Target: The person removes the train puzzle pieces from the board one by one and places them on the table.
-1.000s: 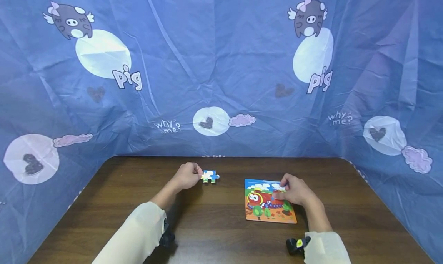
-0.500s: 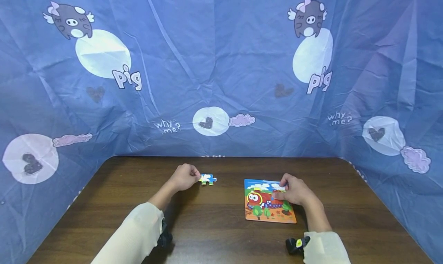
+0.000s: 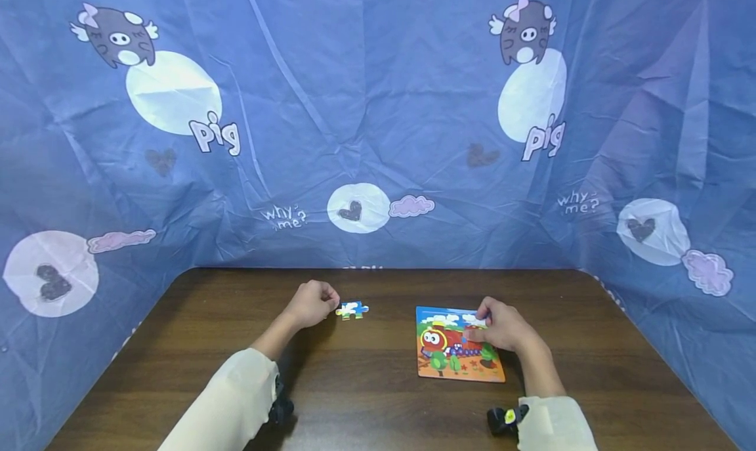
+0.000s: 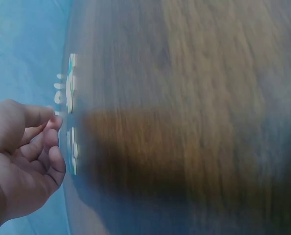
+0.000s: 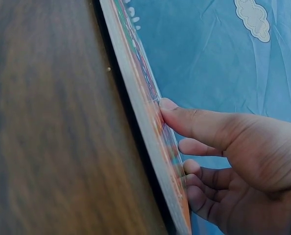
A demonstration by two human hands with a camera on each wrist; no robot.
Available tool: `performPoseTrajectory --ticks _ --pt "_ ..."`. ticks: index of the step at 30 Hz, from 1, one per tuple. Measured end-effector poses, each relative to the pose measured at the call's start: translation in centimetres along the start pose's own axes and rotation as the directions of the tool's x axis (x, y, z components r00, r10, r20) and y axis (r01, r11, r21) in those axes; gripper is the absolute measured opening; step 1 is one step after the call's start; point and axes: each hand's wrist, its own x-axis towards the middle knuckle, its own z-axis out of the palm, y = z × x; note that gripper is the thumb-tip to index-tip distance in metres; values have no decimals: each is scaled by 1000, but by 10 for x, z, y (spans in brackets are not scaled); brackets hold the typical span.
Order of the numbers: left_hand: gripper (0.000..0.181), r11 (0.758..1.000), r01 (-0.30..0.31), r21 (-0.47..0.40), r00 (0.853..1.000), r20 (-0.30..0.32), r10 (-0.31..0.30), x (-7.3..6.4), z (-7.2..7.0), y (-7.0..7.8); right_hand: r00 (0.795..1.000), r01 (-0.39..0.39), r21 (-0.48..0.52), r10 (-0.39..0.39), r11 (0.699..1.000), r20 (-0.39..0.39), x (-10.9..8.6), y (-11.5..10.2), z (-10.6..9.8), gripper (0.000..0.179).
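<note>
My left hand (image 3: 313, 303), fingers curled and thumb tip close to the index tip, is beside a small jigsaw piece (image 3: 352, 310) in blue, white and green. The fingertips are right at its left end; I cannot tell if they still pinch it. In the left wrist view a second thin piece (image 4: 73, 152) shows just past the fingers of the hand (image 4: 28, 156). My right hand (image 3: 502, 323) rests on the right side of a square puzzle board (image 3: 451, 365) picturing a red train. Seen from the right wrist, the thumb (image 5: 172, 110) touches the board's face.
The dark wooden table (image 3: 366, 398) carries both puzzle items, with bare wood between them. A blue printed cloth (image 3: 366, 109) hangs behind the table and along both sides. A black wrist camera is strapped to each forearm.
The small jigsaw piece has shifted left and toward me, and its left end has come into fuller view. My left hand moved slightly left. The right hand and board have stayed put.
</note>
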Motion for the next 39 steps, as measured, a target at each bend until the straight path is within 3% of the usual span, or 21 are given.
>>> performPoseTrajectory --ticks 6,15,28,39 --pt "9 999 -42 -16 999 -18 42 6 12 12 1000 11 -12 -12 1000 -11 -1 1 0 43" --pt "7 991 -109 -72 993 31 112 13 40 51 1000 -2 2 2 1000 -9 1 1 2 42" --pt "8 985 -113 -132 984 123 130 20 88 106 1000 17 42 -18 999 17 -1 2 -3 43" --pt "10 991 -91 -97 978 181 108 19 114 136 999 -4 69 1 998 43 1 5 -8 53"
